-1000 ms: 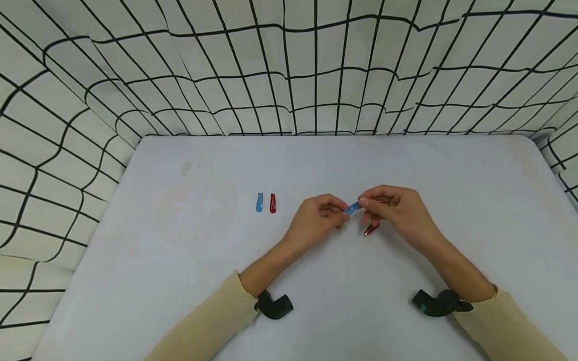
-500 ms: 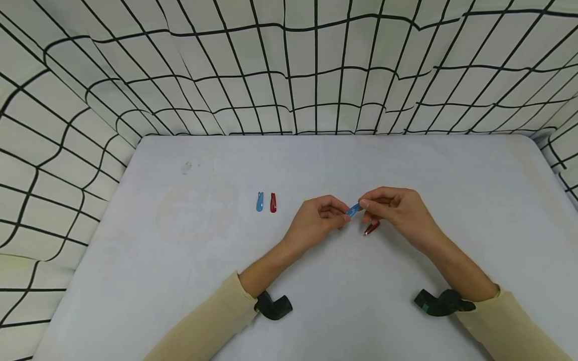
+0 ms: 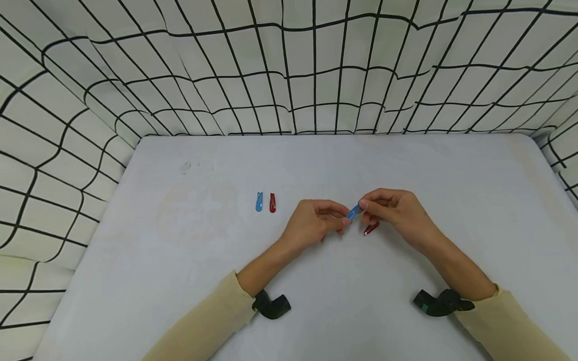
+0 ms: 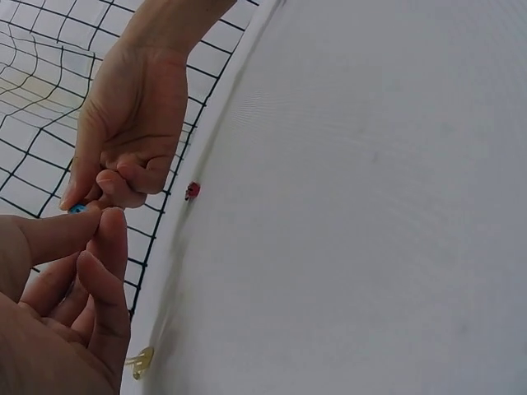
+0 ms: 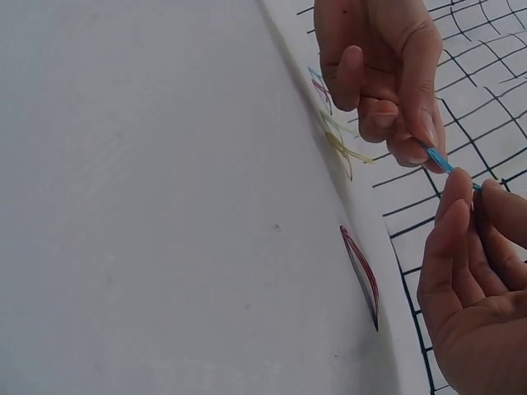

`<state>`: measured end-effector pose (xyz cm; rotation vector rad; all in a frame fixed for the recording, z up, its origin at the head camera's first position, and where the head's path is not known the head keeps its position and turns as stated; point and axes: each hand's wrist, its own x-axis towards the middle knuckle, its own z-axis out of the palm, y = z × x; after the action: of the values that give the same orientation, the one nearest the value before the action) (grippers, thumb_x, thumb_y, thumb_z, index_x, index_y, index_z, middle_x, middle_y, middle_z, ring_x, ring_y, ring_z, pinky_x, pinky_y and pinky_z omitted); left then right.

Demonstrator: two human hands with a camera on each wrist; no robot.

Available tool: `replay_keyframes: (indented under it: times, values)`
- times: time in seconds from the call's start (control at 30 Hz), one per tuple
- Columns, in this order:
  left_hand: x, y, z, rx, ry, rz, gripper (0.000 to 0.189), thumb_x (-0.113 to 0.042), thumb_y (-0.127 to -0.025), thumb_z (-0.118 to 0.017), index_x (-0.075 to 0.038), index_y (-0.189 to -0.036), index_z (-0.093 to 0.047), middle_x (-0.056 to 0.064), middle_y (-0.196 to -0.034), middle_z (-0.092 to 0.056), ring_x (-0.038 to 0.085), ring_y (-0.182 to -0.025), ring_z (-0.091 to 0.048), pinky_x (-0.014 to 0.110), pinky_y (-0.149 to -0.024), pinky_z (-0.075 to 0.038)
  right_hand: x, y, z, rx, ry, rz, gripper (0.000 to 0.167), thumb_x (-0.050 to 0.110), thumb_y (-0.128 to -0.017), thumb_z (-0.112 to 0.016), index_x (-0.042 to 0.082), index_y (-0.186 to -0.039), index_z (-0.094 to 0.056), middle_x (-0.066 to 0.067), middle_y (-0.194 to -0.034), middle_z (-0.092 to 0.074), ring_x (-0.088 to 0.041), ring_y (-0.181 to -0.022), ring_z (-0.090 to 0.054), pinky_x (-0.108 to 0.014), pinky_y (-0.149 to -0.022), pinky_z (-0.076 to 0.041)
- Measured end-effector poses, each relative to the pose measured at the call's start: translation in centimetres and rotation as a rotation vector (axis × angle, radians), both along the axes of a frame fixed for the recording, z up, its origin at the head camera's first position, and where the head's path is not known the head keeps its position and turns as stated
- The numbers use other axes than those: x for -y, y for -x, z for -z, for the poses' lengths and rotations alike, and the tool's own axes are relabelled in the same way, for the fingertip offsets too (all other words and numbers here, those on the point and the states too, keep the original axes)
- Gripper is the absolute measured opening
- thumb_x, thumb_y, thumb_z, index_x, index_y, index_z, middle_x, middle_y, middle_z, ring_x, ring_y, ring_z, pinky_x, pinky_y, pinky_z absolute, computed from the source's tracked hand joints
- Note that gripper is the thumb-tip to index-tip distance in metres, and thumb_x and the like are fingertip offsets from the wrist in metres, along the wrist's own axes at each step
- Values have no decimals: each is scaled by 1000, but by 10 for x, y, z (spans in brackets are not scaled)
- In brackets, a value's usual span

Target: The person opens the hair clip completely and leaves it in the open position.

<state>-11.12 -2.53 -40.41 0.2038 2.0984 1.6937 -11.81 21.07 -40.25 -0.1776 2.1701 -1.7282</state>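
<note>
A blue snap hair clip (image 3: 353, 212) is held up between the two hands, slanting in the head view. My left hand (image 3: 313, 222) pinches its lower-left end between thumb and fingertips. At the upper-right end, my right hand (image 3: 392, 210) pinches it the same way. In the right wrist view, only a short blue stretch of the clip (image 5: 438, 159) shows between the fingertips. A dark red hair clip (image 3: 371, 229) lies on the table below my right hand, partly covered by it in the head view; the right wrist view shows that red clip (image 5: 362, 270) with its two layers spread apart.
Left of the hands, another blue clip (image 3: 259, 202) and a red clip (image 3: 273, 203) lie side by side on the white table (image 3: 189, 281). Yellow clips (image 5: 342, 152) show in the right wrist view, hidden in the head view. Black wire mesh (image 3: 316, 75) surrounds the table's back and sides.
My left hand has dropped slightly toward the near side, and the blue hair clip slants more steeply. Both hands keep their pinch, and the clips on the table stay put.
</note>
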Motion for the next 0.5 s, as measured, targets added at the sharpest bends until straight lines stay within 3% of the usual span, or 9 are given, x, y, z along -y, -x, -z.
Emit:
replay_keyframes:
  times: [0.27, 0.5]
  values:
    - [0, -1, 3, 5, -30, -29, 13, -12, -89, -81, -10, -102, -81, 7, -74, -77, 18, -74, -73, 25, -76, -45, 2, 0, 1, 38, 68, -23, 27, 24, -102, -69, -2, -110, -71, 0, -79, -74, -22, -72, -72, -35, -76, -63]
    - [1, -1, 3, 18, -39, -28, 13, -12, -89, -80, -11, -101, -82, 5, -71, -75, 16, -72, -71, 24, -73, -44, 4, 0, 0, 111, 149, -29, 24, 22, -103, -67, -2, -107, -69, 1, -77, -72, -17, -73, -68, -31, -76, -61]
